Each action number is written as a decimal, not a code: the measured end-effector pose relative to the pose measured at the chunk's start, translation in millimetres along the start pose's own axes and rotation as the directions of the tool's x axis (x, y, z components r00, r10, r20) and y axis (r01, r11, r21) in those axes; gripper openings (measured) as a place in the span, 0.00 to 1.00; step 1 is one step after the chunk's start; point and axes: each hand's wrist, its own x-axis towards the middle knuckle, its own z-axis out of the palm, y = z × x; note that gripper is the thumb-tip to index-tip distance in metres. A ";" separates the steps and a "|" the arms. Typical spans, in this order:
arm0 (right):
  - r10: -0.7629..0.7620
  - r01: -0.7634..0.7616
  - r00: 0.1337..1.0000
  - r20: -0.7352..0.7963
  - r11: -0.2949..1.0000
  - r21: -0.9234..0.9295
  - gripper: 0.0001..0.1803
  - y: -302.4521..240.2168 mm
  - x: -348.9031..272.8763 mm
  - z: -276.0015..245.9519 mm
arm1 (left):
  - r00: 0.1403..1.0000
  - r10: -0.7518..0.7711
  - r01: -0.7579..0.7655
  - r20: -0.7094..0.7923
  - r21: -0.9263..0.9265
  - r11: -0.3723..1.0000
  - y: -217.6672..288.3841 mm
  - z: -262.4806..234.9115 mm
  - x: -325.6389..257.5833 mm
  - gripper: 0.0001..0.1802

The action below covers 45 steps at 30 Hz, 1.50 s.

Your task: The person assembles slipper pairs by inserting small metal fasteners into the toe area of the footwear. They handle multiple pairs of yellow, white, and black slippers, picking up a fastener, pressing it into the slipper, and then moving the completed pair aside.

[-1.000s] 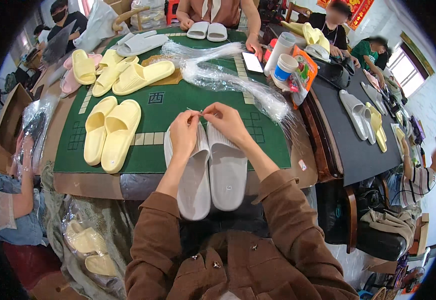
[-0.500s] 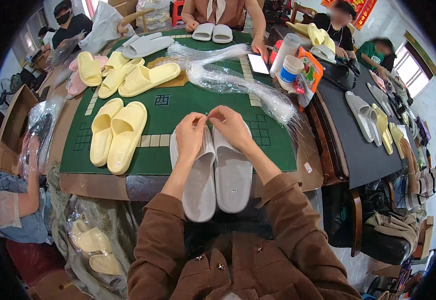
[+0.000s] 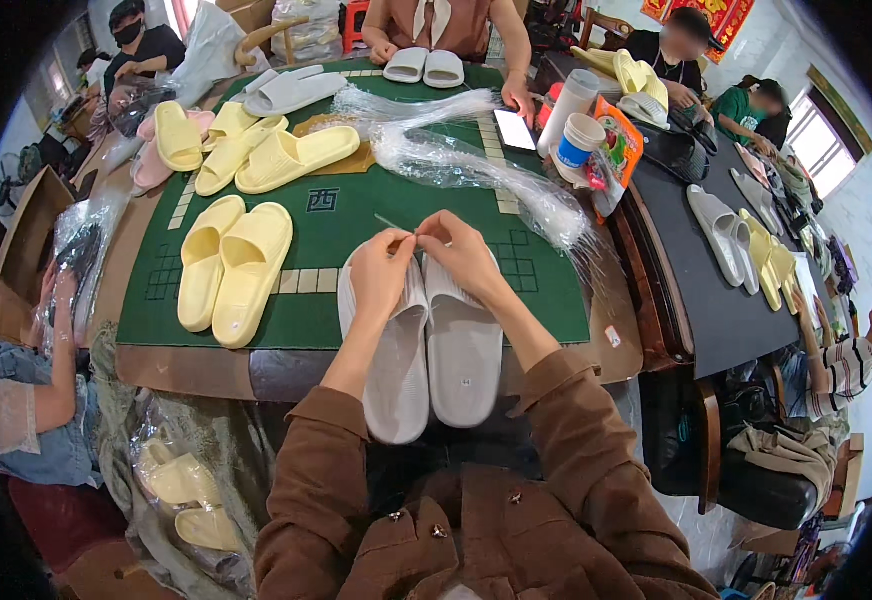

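A pair of grey slide slippers lies side by side at the near table edge, toes pointing away from me and heels overhanging. Above their toe ends my left hand and my right hand meet, both closed in a fingertip pinch. A thin clear plastic strand sticks out past the left fingers. It runs into the pinched fingertips, where its other end is hidden. Left of my hands rests a pair of pale yellow slides. Beyond them lies a bundle of similar clear strands in plastic wrap.
More yellow slides and light grey slides lie farther back on the green mat. Right of the bundle stand a white tub and a phone. Across the table a person touches another pair of slides. Others work on both sides.
A strand end now shows beyond my left fingertips, pointing away and left. Both hands stay almost where they were, still pinched together over the grey slides.
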 end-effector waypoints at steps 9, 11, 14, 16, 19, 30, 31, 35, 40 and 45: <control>0.093 -0.093 0.995 0.024 0.996 -0.005 0.08 0.2 -5.7 -6.2 | 0.999 0.011 -0.013 0.053 0.034 0.999 1.9 -2.1 -0.2 0.10; 0.004 -0.003 1.000 0.010 0.999 -0.039 0.07 -2.0 -6.1 -4.5 | 0.998 -0.001 0.000 0.062 0.018 1.000 2.5 -1.7 0.3 0.10; -0.042 0.040 0.999 -0.022 0.996 -0.083 0.06 -0.7 -7.2 -1.6 | 0.998 0.003 -0.005 0.064 0.044 0.999 2.8 -3.2 -0.5 0.10; -0.077 0.067 0.994 -0.071 0.988 -0.141 0.05 2.9 -8.0 -0.8 | 1.000 0.003 -0.003 0.027 0.005 1.000 2.0 -1.7 -0.7 0.10; -0.148 0.103 0.975 -0.165 0.962 -0.253 0.05 11.6 -7.2 0.6 | 0.999 0.006 -0.009 -0.043 -0.063 0.998 2.9 -2.5 1.2 0.10; 0.356 -0.286 0.924 -0.140 0.886 0.365 0.07 8.0 -9.2 -13.1 | 0.990 0.116 -0.113 -0.078 0.041 0.993 -2.8 2.9 -0.3 0.07; 0.354 -0.261 0.922 -0.159 0.869 0.420 0.07 9.1 -8.4 -12.2 | 0.987 0.140 -0.134 -0.080 0.072 0.988 -3.0 2.9 -0.5 0.06; 0.361 -0.173 0.908 -0.212 0.785 0.595 0.08 22.5 -4.8 -12.3 | 0.984 0.175 -0.176 0.028 0.046 0.983 3.1 -3.9 5.0 0.09; 0.351 -0.133 0.906 -0.235 0.766 0.629 0.07 19.9 -7.4 -10.2 | 0.880 0.444 -0.473 0.167 0.386 0.792 35.9 -13.1 -30.3 0.15; 0.364 -0.049 0.889 -0.280 0.682 0.730 0.07 20.8 -6.3 -8.3 | 0.844 0.466 -0.529 0.266 0.564 0.634 43.0 -2.0 -78.3 0.22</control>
